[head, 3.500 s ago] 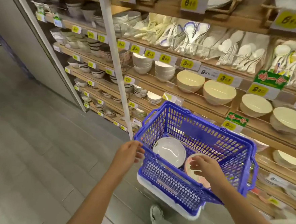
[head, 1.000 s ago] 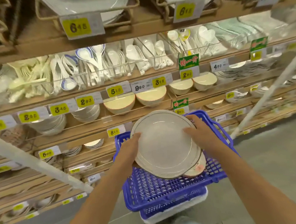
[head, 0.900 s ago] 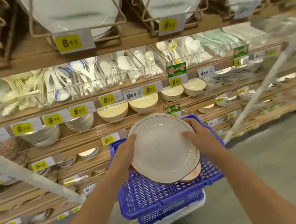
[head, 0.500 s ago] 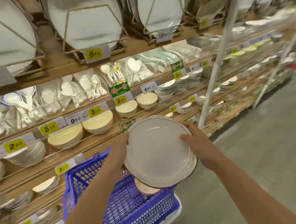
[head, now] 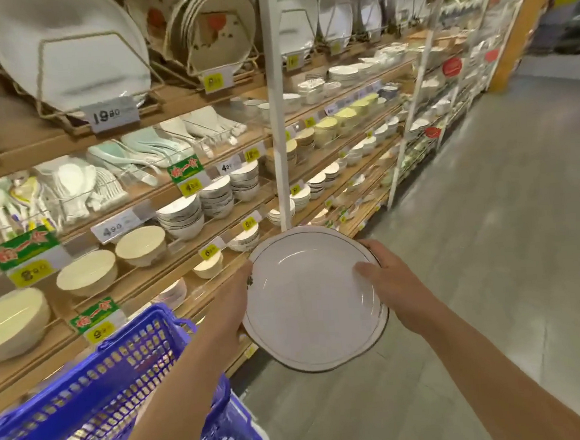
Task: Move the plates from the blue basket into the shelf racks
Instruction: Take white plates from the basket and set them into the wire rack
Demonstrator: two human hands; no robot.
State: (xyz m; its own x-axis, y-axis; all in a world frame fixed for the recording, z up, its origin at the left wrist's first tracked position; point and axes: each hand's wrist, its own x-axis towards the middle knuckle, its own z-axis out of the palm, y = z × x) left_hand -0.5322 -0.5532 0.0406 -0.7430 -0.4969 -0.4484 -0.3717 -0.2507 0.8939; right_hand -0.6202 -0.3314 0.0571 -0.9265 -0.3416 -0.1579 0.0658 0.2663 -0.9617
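Note:
I hold a white plate [head: 308, 301] with a thin dark rim line in front of me, over the aisle floor. My left hand [head: 234, 301] grips its left edge and my right hand [head: 389, 281] grips its right edge, thumb on the plate's face. The blue basket [head: 98, 398] sits at the lower left, below my left forearm. Wire shelf racks [head: 213, 29] holding upright plates line the top shelf. A large white plate stands in the rack [head: 74, 52] at the upper left.
Wooden shelves of bowls [head: 139, 245], spoons [head: 146, 154] and stacked dishes run along the left. A white upright post [head: 276, 117] stands just behind the plate. Grey aisle floor [head: 489, 240] stretches to the right.
The plate has left the basket and moved right along the shelves with both hands on it. The basket now lies to the lower left, and the second plate under it is out of sight.

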